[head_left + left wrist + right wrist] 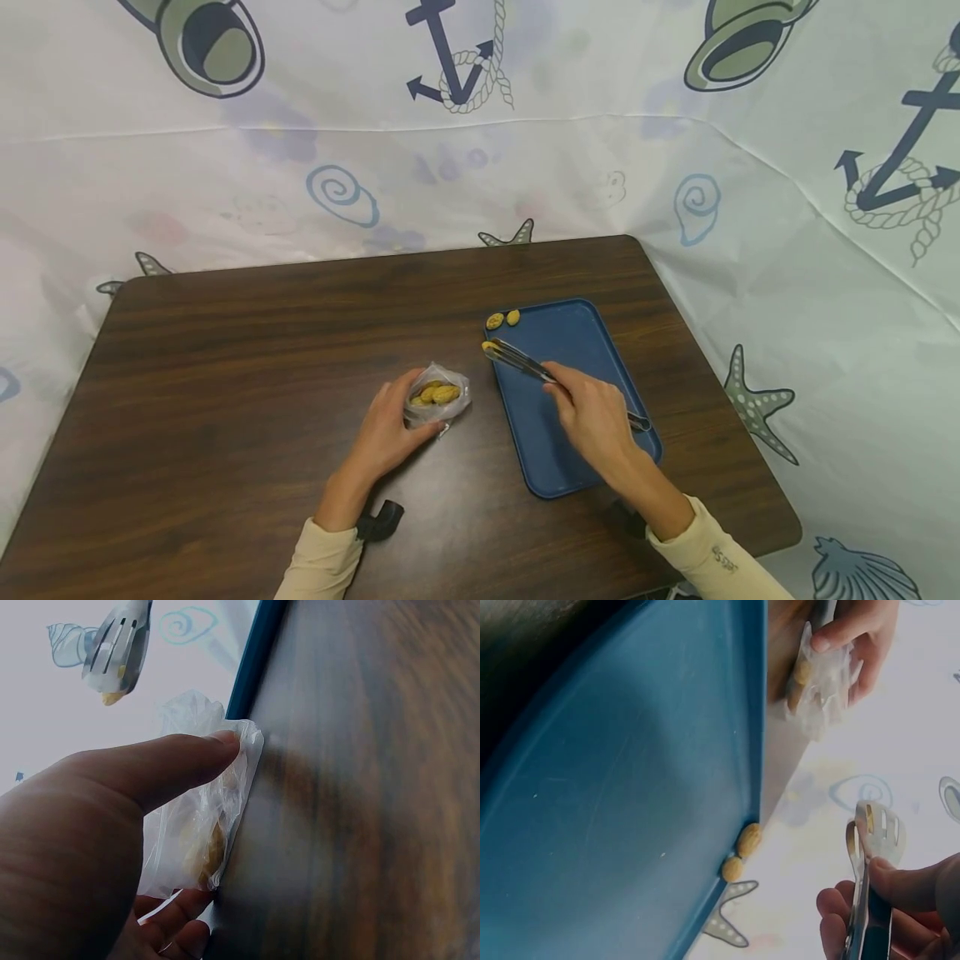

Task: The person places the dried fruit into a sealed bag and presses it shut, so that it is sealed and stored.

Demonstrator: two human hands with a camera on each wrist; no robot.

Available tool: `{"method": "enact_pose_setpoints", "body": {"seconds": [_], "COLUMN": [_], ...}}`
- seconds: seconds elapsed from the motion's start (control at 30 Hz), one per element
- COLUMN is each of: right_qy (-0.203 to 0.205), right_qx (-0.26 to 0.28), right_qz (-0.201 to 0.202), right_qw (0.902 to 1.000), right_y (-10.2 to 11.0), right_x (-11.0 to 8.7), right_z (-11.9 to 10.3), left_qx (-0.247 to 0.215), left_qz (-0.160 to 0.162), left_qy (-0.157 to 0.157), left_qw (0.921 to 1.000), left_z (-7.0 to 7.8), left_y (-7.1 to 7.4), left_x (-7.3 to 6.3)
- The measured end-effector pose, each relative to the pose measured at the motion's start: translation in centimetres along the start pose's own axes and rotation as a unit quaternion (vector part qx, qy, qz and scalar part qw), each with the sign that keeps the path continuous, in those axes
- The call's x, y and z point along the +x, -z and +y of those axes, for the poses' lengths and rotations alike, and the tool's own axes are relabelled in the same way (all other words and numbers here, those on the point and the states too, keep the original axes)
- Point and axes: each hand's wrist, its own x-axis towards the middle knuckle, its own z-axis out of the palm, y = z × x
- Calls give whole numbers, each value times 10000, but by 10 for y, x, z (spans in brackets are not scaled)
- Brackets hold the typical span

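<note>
My left hand (384, 435) holds a small clear plastic bag (459, 400) upright on the table, thumb and fingers around its sides. Several yellow-brown nuts (442, 393), like almonds in their shells, show through its open mouth. With my right hand (600, 417) I grip metal tongs (528, 367) with slotted ends. A nut (112, 698) is pinched between their tips, over the left edge of the blue tray (555, 442). Two more nuts (741, 851) lie side by side in the tray's far left corner.
The dark wood-grain table (225, 400) extends to the left of the bag. Behind it and along its right side hangs a white sheet (570, 167) printed with anchors, shells and starfish. A black wrist strap (380, 521) sits at my left sleeve.
</note>
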Motion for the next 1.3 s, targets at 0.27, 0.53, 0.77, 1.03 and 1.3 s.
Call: {"method": "enact_pose_setpoints", "body": {"seconds": [0.27,0.53,0.77,1.03,1.3], "right_qy": [101,226,361,584,574], "right_qx": [-20,13,134,179,162], "right_qz": [-86,-254,-310,-217,-286], "right_qw": [9999,9994,9988,9979,9978], "right_y": [-2,-7,-13,-20,-24], "right_x": [-1,-4,-7,-8,-3], "right_z": [-8,-13,-20,-25,-30], "left_qx": [10,-21,-32,-86,-80], "left_qz": [-36,-81,-104,-136,-137], "left_qy": [76,136,139,114,116], "left_qw": [10000,9999,9998,9998,9998], "left_z": [0,2,1,0,1], "left_y": [0,2,3,3,2], "left_x": [0,1,-1,-1,-1]}}
